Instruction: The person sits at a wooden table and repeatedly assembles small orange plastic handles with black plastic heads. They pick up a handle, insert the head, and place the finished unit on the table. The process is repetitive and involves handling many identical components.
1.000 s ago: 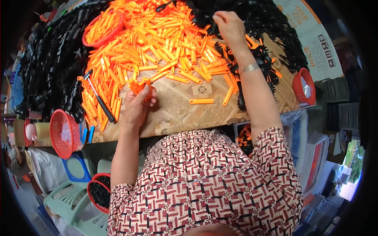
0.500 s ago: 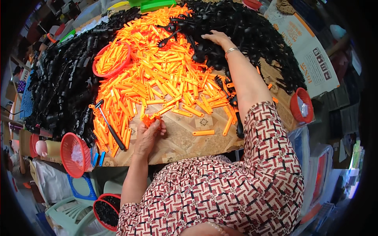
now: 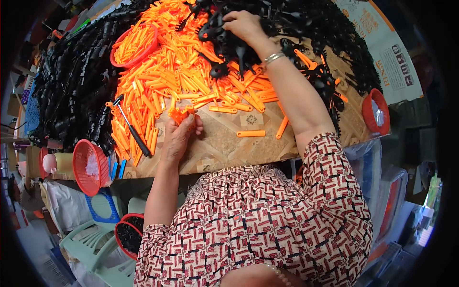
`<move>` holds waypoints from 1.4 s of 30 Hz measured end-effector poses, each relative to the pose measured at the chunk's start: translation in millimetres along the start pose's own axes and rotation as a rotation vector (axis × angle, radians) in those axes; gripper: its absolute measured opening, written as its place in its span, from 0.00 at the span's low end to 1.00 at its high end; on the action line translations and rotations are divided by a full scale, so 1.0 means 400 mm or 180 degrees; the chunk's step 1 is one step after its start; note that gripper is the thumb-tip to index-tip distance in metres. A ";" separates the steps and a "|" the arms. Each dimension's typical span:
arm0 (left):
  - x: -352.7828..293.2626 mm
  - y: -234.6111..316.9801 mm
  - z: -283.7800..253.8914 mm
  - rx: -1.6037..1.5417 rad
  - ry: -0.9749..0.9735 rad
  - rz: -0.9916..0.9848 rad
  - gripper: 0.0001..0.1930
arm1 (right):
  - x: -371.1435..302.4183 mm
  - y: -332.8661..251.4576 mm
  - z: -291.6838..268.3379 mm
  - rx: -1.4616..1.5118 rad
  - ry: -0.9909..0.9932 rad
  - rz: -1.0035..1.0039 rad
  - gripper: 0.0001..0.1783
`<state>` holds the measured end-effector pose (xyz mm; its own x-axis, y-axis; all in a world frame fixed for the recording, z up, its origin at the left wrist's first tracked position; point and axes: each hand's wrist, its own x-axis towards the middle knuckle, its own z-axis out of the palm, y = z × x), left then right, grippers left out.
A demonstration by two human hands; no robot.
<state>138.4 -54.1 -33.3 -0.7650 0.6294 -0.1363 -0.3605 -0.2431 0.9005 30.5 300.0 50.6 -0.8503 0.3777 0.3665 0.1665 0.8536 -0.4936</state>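
My left hand (image 3: 179, 136) is closed round a small bunch of orange plastic pieces (image 3: 180, 115), just above the near part of the table. Stretched out to the far side, my right hand (image 3: 245, 27) has its fingers curled over black plastic utensils (image 3: 241, 55), some with spoon-like or toothed heads; its fingertips are partly hidden among them. Between the hands spreads a heap of flat orange plastic handles (image 3: 167, 79), each with a hole at one end. Single orange handles (image 3: 251, 134) lie on the patterned tabletop (image 3: 220, 146).
A red basket (image 3: 150, 45) of orange handles sits in the heap. A hammer (image 3: 131, 126) lies at its left edge. Black parts (image 3: 71, 95) pile up at left. Red baskets (image 3: 91, 167) stand at the table's left and right corners. A green chair (image 3: 95, 239) is below left.
My right hand has moved left and nearer, its fingers now curled, and black utensils have shifted over the orange heap. The whole view has tilted slightly. My left hand keeps its orange pieces.
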 end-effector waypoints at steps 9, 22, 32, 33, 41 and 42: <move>0.013 -0.007 0.006 0.0207 0.0057 -0.0080 0.11 | -0.179 -0.071 0.048 -0.0201 -0.0363 -0.2147 0.11; 0.009 -0.012 0.005 0.0229 0.0093 -0.0070 0.12 | -0.288 -0.066 -0.058 -0.0428 0.0124 -0.1949 0.06; 0.016 -0.014 -0.011 0.0448 0.0158 0.0048 0.10 | -0.391 -0.171 0.086 -0.1117 -0.0106 -0.1291 0.06; 0.020 -0.017 -0.004 0.0499 0.0175 0.0009 0.09 | -0.400 -0.165 0.083 -0.1037 0.0042 -0.1234 0.06; 0.021 -0.026 -0.010 0.0515 0.0251 -0.0015 0.10 | -0.478 -0.096 0.073 -0.0319 0.0133 -0.0033 0.26; 0.019 -0.025 -0.012 0.0530 0.0275 -0.0001 0.10 | -0.479 -0.090 0.074 -0.0174 0.0205 -0.0182 0.27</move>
<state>133.8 -50.2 -45.4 -0.8106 0.5619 -0.1650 -0.2728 -0.1130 0.9554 172.9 186.1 -25.1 -0.8257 0.3486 0.4436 0.1471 0.8920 -0.4273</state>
